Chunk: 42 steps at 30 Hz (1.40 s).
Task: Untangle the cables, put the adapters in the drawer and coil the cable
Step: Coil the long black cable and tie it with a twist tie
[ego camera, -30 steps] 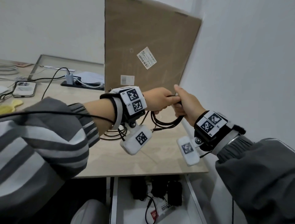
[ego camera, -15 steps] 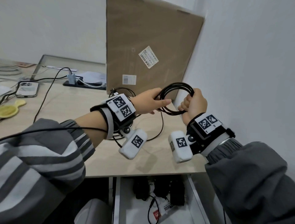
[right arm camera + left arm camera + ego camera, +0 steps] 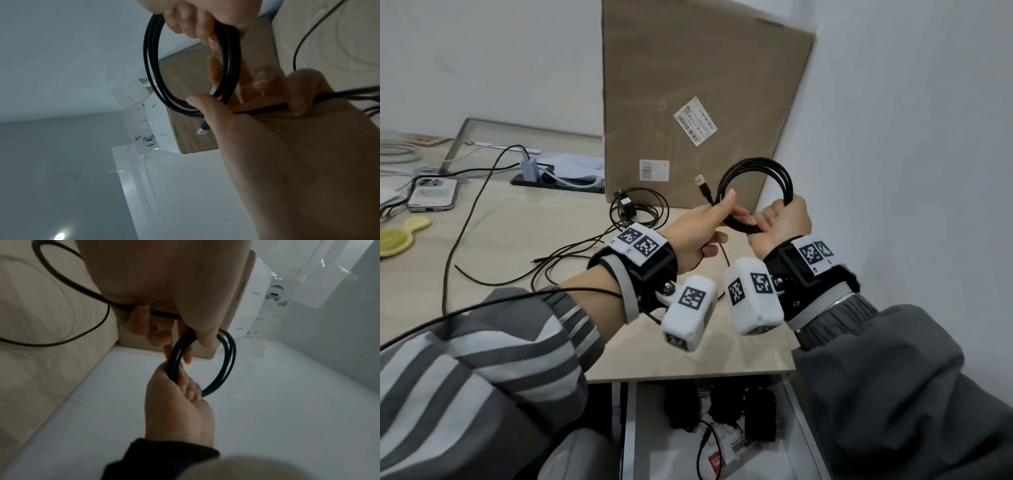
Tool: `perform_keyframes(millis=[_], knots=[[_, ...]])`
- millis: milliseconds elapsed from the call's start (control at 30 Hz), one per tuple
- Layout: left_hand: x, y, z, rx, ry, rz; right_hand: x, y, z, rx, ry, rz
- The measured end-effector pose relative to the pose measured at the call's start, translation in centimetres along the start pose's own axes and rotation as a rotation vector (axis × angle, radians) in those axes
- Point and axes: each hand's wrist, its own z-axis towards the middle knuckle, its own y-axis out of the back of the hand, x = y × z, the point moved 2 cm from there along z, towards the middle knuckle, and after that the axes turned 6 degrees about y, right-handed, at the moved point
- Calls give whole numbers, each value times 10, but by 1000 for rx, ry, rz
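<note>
- Left hand [image 3: 697, 228] raised at chest height, thumb [image 3: 724, 205] up toward 12 o'clock, fingers curled in a pinch.
- Right hand [image 3: 784, 222] at its 3 o'clock, fisted, knuckles up, wrist bent back.

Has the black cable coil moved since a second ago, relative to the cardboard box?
Yes. The black cable coil has come up: it hung below both hands, over the desk; now it stands above the right hand, against the cardboard box.
</note>
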Motion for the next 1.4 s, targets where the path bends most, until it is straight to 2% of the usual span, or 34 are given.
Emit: perform_keyframes(millis=[133, 233, 333, 433, 500, 567, 633, 700, 800, 867, 933, 1033, 1100, 1167, 1267, 1300, 1400], knots=[[-2, -4, 1, -108, -41, -100, -10, 3, -3, 109, -61, 85], [-4, 3, 3, -81, -40, 28, -10, 11, -2, 304, -139, 28], [-9, 15, 2, -60, -27, 300, 3, 20, 2, 491, -223, -240], [-16, 15, -2, -5, -5, 632, 18, 19, 5, 590, -263, -554], [-20, 8, -4, 53, -16, 889, 21, 13, 6, 662, -239, -840], [-20, 2, -3, 82, -52, 1010, 16, 7, 7, 704, -160, -1032], [-16, 2, -1, 82, -81, 935, 12, 6, 9, 634, -23, -1017], [-9, 8, 2, 47, -119, 750, 8, 9, 12, 543, 60, -835], [1, 15, 2, 80, -141, 422, 6, 12, 12, 447, 41, -544], [3, 12, -2, 208, -122, 189, 4, 14, 11, 391, -6, -365], [2, 9, -5, 294, -102, 51, 2, 16, 11, 398, -57, -267], [-6, 7, -6, 230, -103, 103, 2, 19, 11, 539, -151, -345], [-12, 8, -4, 140, -96, 276, 4, 21, 14, 615, -167, -483], [-19, 6, -1, 106, -72, 511, 9, 20, 18, 603, -153, -610], [-28, -1, 1, 114, -46, 752, 23, 18, 22, 591, -74, -821], [-30, -4, 1, 113, -51, 797, 28, 17, 24, 597, 7, -927], [-34, -6, 2, 94, -63, 924, 40, 11, 19, 669, 403, -1176]])
